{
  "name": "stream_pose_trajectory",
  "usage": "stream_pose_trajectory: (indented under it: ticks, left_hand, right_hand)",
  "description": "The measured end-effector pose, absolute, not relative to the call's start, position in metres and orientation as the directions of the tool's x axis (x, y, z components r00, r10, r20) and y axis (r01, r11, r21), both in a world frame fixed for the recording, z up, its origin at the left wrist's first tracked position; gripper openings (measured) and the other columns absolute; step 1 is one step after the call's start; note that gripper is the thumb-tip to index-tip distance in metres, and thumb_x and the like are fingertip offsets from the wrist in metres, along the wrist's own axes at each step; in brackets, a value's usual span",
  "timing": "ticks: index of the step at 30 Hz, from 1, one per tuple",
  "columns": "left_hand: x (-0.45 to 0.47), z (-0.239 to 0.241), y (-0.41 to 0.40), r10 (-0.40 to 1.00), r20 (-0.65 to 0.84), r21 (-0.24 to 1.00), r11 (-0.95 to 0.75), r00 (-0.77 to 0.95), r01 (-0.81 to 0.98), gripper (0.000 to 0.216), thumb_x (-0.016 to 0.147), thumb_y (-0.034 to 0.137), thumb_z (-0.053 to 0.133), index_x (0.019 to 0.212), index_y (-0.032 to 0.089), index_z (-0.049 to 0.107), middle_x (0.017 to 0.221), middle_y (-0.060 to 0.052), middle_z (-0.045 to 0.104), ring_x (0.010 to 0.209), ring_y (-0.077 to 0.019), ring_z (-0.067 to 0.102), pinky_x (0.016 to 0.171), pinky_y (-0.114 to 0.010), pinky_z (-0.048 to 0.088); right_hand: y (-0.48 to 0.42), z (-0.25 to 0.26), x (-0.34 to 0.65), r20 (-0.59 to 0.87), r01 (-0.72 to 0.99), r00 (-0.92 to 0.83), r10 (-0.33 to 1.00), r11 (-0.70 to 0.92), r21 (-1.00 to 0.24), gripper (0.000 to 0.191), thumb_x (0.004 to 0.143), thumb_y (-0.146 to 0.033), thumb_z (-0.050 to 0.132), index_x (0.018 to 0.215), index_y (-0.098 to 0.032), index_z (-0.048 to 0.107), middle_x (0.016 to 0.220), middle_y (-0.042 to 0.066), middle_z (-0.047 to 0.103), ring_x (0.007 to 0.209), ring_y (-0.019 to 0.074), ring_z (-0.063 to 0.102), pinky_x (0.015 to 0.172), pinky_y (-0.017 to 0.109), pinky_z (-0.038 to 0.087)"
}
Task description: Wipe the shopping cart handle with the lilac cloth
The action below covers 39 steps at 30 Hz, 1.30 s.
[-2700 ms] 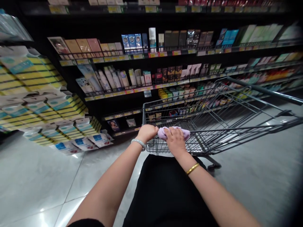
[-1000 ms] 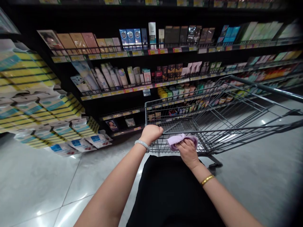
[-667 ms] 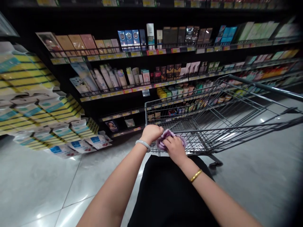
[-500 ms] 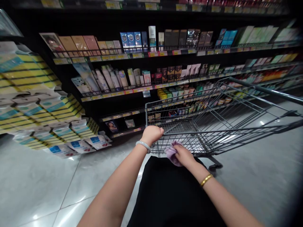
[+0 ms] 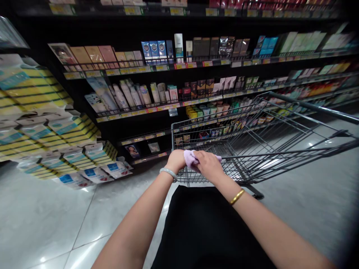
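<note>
Lavender cloth (image 5: 190, 159): bunched on the top rim of the wire cart (image 5: 260, 154). Probably light, soft, unbreakable — best held by its thick folds. Right hand (image 5: 208, 165) clamped on it, palm down; left hand (image 5: 176, 160) beside its end, curled round the rim — stocked shelves (image 5: 165, 108) beyond.

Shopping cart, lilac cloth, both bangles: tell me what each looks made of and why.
Shopping cart: probably steel, dark grey; it looks thin-barred and rigid, with highlights.
Lilac cloth: textile, perhaps terry; matte, fuzzy and bunched.
Gold-coloured bangle: polished metal, by its bright shine; solid or plated is unclear.
Pale bangle: smooth, with a soft gloss; stone, glass or plastic, I cannot tell.
</note>
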<state>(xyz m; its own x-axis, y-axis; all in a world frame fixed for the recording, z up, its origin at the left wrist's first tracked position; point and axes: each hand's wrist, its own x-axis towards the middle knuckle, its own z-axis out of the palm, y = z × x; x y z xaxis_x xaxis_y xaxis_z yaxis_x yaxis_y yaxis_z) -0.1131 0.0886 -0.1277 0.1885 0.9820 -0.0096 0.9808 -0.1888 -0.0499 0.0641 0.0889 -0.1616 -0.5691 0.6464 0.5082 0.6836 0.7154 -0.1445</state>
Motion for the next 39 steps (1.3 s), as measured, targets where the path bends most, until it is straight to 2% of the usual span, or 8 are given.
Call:
stream_pose_trajectory:
  ticks: [6, 12, 16, 21, 24, 28, 31, 39]
  left_hand:
    - [-0.108, -0.131, 0.085, 0.982, 0.046, -0.086, -0.179, 0.183, 0.98, 0.054, 0.098, 0.029, 0.027, 0.081, 0.008, 0.075, 0.083, -0.016, 0.073, 0.084, -0.0241, 0.069, 0.074, -0.031, 0.049]
    - [-0.105, -0.134, 0.087, 0.977, 0.048, -0.1, -0.201, 0.206, 0.975, 0.048, 0.097, 0.027, 0.032, 0.083, 0.009, 0.074, 0.085, -0.016, 0.073, 0.084, -0.0252, 0.069, 0.074, -0.032, 0.049]
    - [-0.107, -0.132, 0.087, 0.966, 0.02, -0.12, -0.252, 0.256, 0.96, 0.034, 0.092, 0.022, 0.043, 0.088, 0.012, 0.075, 0.089, -0.015, 0.074, 0.086, -0.0245, 0.069, 0.075, -0.032, 0.049]
    - [-0.111, -0.13, 0.084, 0.972, 0.028, -0.165, -0.225, 0.233, 0.96, 0.05, 0.098, 0.026, 0.028, 0.084, 0.01, 0.074, 0.082, -0.015, 0.072, 0.082, -0.024, 0.069, 0.071, -0.031, 0.048]
    - [-0.113, -0.129, 0.082, 0.968, 0.029, -0.177, -0.241, 0.25, 0.954, 0.053, 0.098, 0.026, 0.025, 0.084, 0.009, 0.074, 0.081, -0.016, 0.072, 0.082, -0.0244, 0.069, 0.071, -0.032, 0.047]
    - [-0.114, -0.129, 0.083, 0.968, 0.023, -0.176, -0.242, 0.25, 0.954, 0.055, 0.099, 0.028, 0.023, 0.082, 0.009, 0.073, 0.078, -0.017, 0.071, 0.078, -0.0252, 0.068, 0.068, -0.032, 0.045]
    - [-0.112, -0.128, 0.087, 0.978, 0.016, -0.176, -0.203, 0.209, 0.963, 0.058, 0.1, 0.032, 0.022, 0.08, 0.011, 0.072, 0.077, -0.016, 0.07, 0.075, -0.0247, 0.067, 0.067, -0.032, 0.044]
    - [-0.111, -0.123, 0.091, 0.986, -0.043, -0.05, -0.16, 0.158, 0.986, 0.072, 0.1, 0.055, 0.012, 0.077, 0.019, 0.071, 0.08, -0.009, 0.072, 0.078, -0.0218, 0.066, 0.065, -0.028, 0.04]
  right_hand:
    - [0.099, -0.176, 0.14, 0.654, 0.694, -0.558, 0.51, 0.719, 0.031, 0.037, 0.086, -0.024, 0.06, 0.123, -0.021, 0.057, 0.115, 0.01, 0.064, 0.102, 0.0251, 0.054, 0.096, 0.04, 0.04]
    - [0.085, -0.177, 0.116, 0.692, 0.823, -0.357, 0.628, 0.561, -0.084, 0.032, 0.089, -0.022, 0.053, 0.12, -0.018, 0.058, 0.109, 0.012, 0.064, 0.1, 0.0283, 0.051, 0.094, 0.047, 0.038]
    - [0.075, -0.173, 0.079, 0.662, 0.75, -0.496, 0.562, 0.662, 0.001, 0.034, 0.09, -0.018, 0.05, 0.123, -0.023, 0.058, 0.118, 0.009, 0.063, 0.101, 0.0264, 0.05, 0.097, 0.045, 0.037]
    - [0.093, -0.181, 0.136, 0.666, 0.667, -0.579, 0.47, 0.743, 0.056, 0.034, 0.09, -0.012, 0.049, 0.12, -0.025, 0.059, 0.117, 0.006, 0.064, 0.105, 0.0217, 0.053, 0.101, 0.04, 0.038]
    - [0.113, -0.197, 0.214, 0.768, 0.754, -0.413, 0.489, 0.657, -0.013, 0.033, 0.086, -0.011, 0.05, 0.116, -0.023, 0.058, 0.123, 0.008, 0.06, 0.114, 0.0232, 0.052, 0.107, 0.047, 0.034]
    - [0.131, -0.215, 0.283, 0.841, 0.903, 0.094, 0.532, 0.31, -0.297, 0.035, 0.083, -0.022, 0.056, 0.118, -0.019, 0.054, 0.128, 0.017, 0.051, 0.123, 0.0314, 0.046, 0.104, 0.053, 0.036]
    - [0.129, -0.225, 0.265, 0.824, 0.854, 0.329, 0.461, 0.227, -0.468, 0.039, 0.083, -0.026, 0.055, 0.122, -0.019, 0.05, 0.125, 0.018, 0.047, 0.123, 0.0335, 0.044, 0.101, 0.058, 0.038]
    - [0.111, -0.242, 0.201, 0.805, 0.734, 0.219, 0.551, 0.45, -0.508, 0.031, 0.087, -0.019, 0.048, 0.118, -0.023, 0.047, 0.119, 0.013, 0.046, 0.116, 0.0272, 0.049, 0.099, 0.05, 0.045]
